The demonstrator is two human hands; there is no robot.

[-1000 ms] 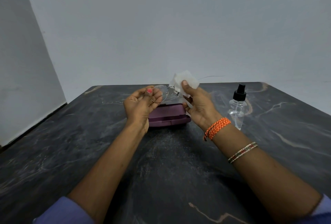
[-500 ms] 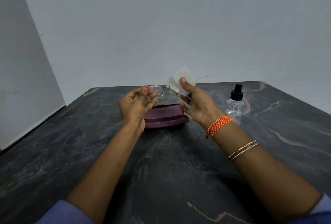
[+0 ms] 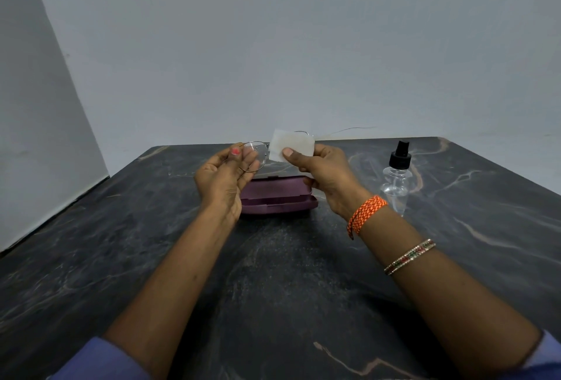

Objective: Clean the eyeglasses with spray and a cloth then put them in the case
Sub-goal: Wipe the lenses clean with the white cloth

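- Meanwhile my left hand pinched the eyeglasses by one lens rim, above the table.
- My right hand pressed the white cloth over the other lens.
- Below both, the purple case lay closed; the spray bottle stood to its right.

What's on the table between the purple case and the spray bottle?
Nothing rests there in the head view: bare dark tabletop separates the case and the spray bottle, though the right hand overlaps that gap.
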